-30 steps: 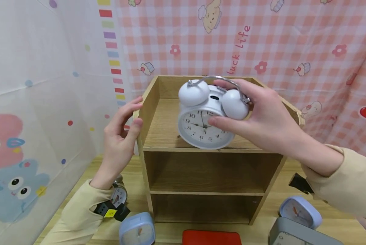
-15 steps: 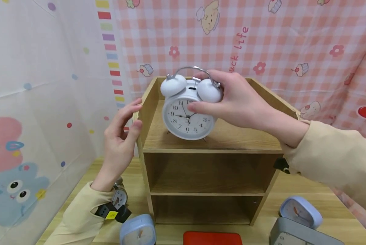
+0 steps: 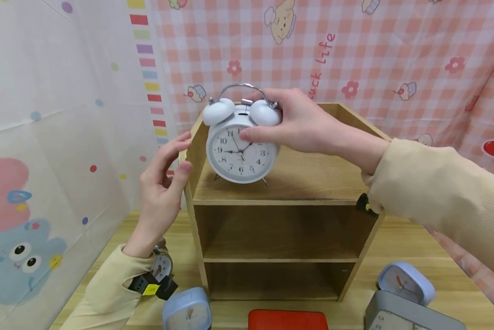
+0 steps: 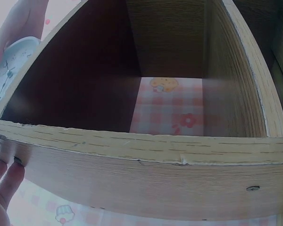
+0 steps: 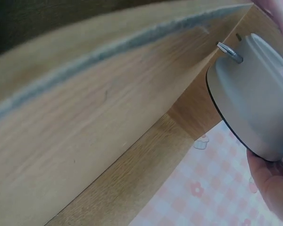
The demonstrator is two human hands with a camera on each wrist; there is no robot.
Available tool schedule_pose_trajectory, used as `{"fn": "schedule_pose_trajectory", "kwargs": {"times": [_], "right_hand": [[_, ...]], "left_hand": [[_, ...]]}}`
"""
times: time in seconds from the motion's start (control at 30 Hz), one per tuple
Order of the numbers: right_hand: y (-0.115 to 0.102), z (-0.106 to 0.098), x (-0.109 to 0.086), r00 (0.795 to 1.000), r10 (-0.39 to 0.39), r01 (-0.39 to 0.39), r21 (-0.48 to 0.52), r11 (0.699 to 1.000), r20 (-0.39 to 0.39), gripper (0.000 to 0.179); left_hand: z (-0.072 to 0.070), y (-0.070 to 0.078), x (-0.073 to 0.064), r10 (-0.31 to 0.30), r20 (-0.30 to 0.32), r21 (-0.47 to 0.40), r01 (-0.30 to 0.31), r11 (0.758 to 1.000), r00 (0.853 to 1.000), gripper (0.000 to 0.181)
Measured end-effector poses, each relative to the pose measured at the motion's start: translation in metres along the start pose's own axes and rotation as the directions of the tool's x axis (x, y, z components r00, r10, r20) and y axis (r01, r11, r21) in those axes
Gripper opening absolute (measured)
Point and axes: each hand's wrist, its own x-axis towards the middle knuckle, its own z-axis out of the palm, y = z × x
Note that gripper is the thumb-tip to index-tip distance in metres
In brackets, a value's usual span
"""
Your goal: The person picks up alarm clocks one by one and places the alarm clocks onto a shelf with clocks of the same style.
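Note:
My right hand [image 3: 302, 121] holds a white twin-bell alarm clock [image 3: 241, 158] by its right bell side, thumb on the dial and fingers behind. The clock stands upright, face forward, over the left part of the top shelf of a wooden shelf unit [image 3: 313, 174]. Whether its small metal feet touch the board, I cannot tell. In the right wrist view the clock's body [image 5: 254, 94] shows from behind, near the wood. My left hand [image 3: 160, 192] rests its fingertips and thumb against the unit's left side panel. The left wrist view shows those fingers [image 4: 12, 181] at the panel's outer face.
Below are two open compartments [image 3: 280, 233]. On the table stand a blue clock [image 3: 187, 311], a round clock [image 3: 162, 266] partly behind my left wrist, a red box-like object [image 3: 288, 321], a lavender clock [image 3: 407, 284] and a grey clock [image 3: 412, 314]. Patterned cloth [image 3: 374, 55] hangs behind.
My right hand has carried the alarm clock leftward and slightly up in view, and the clock has turned more upright. My left hand has stayed on the side panel.

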Motion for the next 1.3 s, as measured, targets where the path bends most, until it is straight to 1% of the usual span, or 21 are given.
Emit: {"fn": "schedule_pose_trajectory", "kwargs": {"times": [0.27, 0.4, 0.5, 0.63, 0.77, 0.93, 1.17, 1.3], "right_hand": [[0.003, 0.002, 0.01, 0.998, 0.041, -0.045, 0.067, 0.997, 0.055, 0.047], [0.005, 0.004, 0.013, 0.994, 0.064, -0.071, 0.087, 0.994, 0.086, 0.044], [0.006, 0.003, 0.014, 0.992, 0.074, -0.082, 0.085, 0.993, 0.098, 0.041], [0.007, 0.002, 0.017, 0.991, 0.067, -0.076, 0.077, 0.994, 0.115, 0.044], [0.009, 0.002, 0.02, 0.991, 0.036, -0.046, 0.072, 0.996, 0.132, 0.05], [0.01, 0.003, 0.024, 0.988, 0.005, -0.017, 0.077, 0.997, 0.155, 0.05], [0.009, 0.003, 0.03, 0.981, 0.001, -0.021, 0.102, 0.995, 0.194, 0.053], [0.01, 0.003, 0.029, 0.977, 0.006, -0.029, 0.106, 0.994, 0.211, 0.055]], "left_hand": [[0.0, 0.0, -0.001, -0.02, 0.008, -0.014, 0.02, 1.0, 1.0, 0.04], [0.001, -0.001, -0.002, -0.021, 0.012, -0.013, 0.021, 1.0, 1.0, 0.041], [0.002, -0.001, -0.003, -0.017, 0.015, -0.013, 0.017, 1.0, 1.0, 0.043], [0.002, 0.0, -0.002, -0.012, 0.006, -0.009, 0.012, 1.0, 1.0, 0.046], [0.002, 0.0, -0.001, -0.013, -0.005, -0.002, 0.013, 1.0, 1.0, 0.046], [0.003, 0.001, 0.0, -0.026, -0.004, 0.002, 0.026, 1.0, 1.0, 0.046], [0.001, 0.001, 0.0, -0.038, -0.006, 0.029, 0.038, 0.999, 0.999, 0.04], [0.002, 0.0, -0.004, -0.035, -0.011, 0.03, 0.035, 0.999, 0.999, 0.039]]}}
